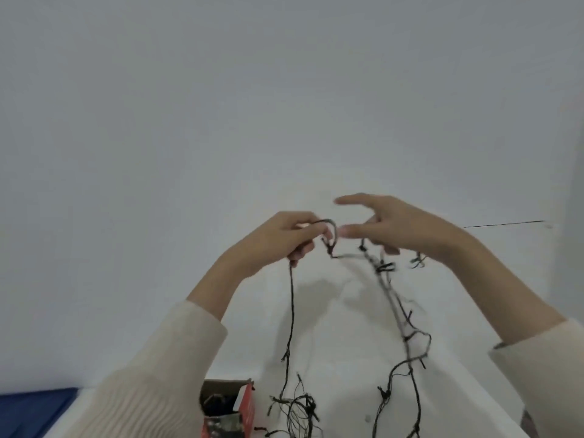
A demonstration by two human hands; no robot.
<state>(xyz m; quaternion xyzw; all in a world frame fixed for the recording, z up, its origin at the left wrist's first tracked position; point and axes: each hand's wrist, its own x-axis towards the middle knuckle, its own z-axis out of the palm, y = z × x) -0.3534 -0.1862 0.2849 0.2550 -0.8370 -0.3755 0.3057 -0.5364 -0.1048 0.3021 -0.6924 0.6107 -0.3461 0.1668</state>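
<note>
In the head view, both hands were raised in front of a pale wall [284,90] above a white surface [335,349]. The left hand [281,238] gripped a dark string of lights [292,311], its fingers [308,230] curled together round the wire, with a short loop arching out of the top of the grip towards the right hand [404,229]. The right hand's forefinger and thumb were spread apart and pointed left at that loop, the thumb tip just beside it. Its lower fingers were curled near a blurred strand, and I could not tell whether they held it. The string hung as two long strands, one under each hand. The left strand dropped nearly straight down, and the right one ran down and slightly rightward with small bulbs sticking out sideways. Both ended in a loose tangle lying at the near edge of the surface. A red open box [243,406] with dark contents stood at the near edge, just left of the tangle. Something blue [34,412] showed beyond the surface's left edge. Cream ribbed sleeves [151,374] covered both forearms. A thin dark line [505,223] ran level along the wall, right of the right hand.
</note>
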